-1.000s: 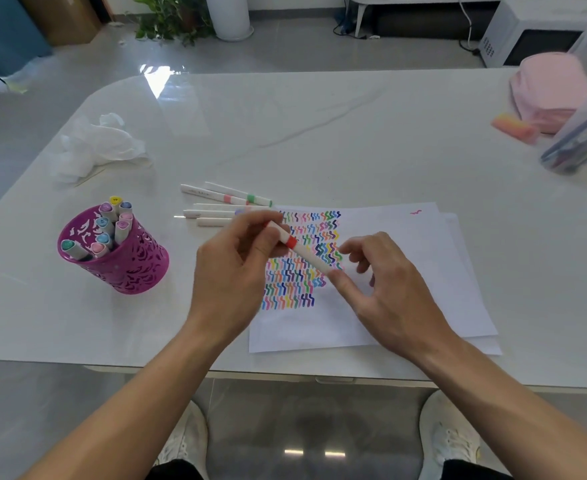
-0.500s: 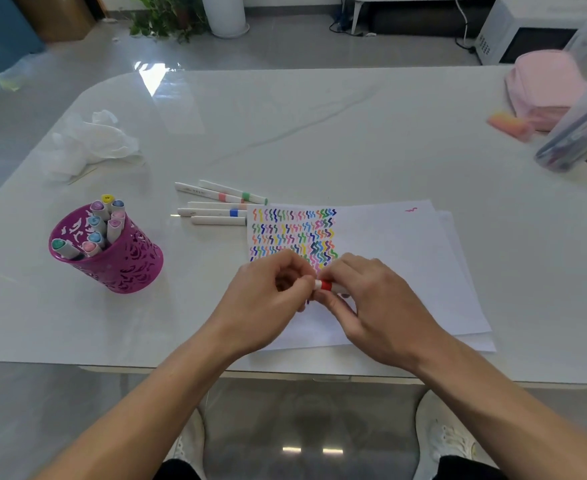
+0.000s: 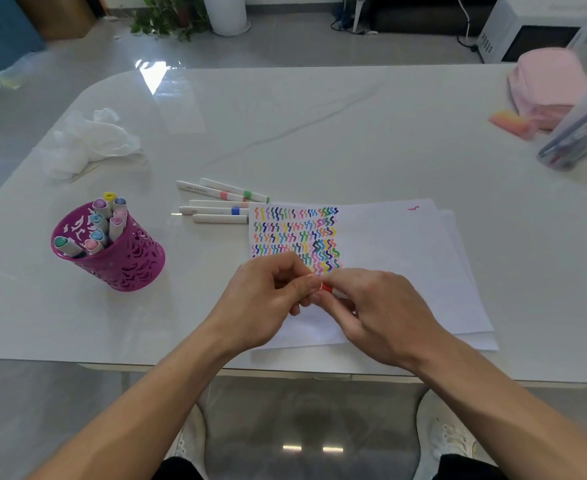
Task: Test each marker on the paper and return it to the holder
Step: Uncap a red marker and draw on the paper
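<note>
Change: L hand [image 3: 268,299] & R hand [image 3: 382,313] have closed together since 1 s ago; red-band marker [image 3: 326,288] now mostly hidden.
Hands: both pinch the marker, low over paper [image 3: 406,258].
Meaning: prob. cap coming off or going on, can't tell which; holder [image 3: 129,261] return pending; loose markers [image 3: 222,206] still wait.

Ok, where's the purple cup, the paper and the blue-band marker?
Purple cup [image 3: 136,268]: head view, its front wall.
Paper [image 3: 406,271]: head view, its blank right half.
Blue-band marker [image 3: 235,211]: head view, its blue band.

readable text: none | marker barrel [image 3: 195,189]: small dark print, too small to read
</note>
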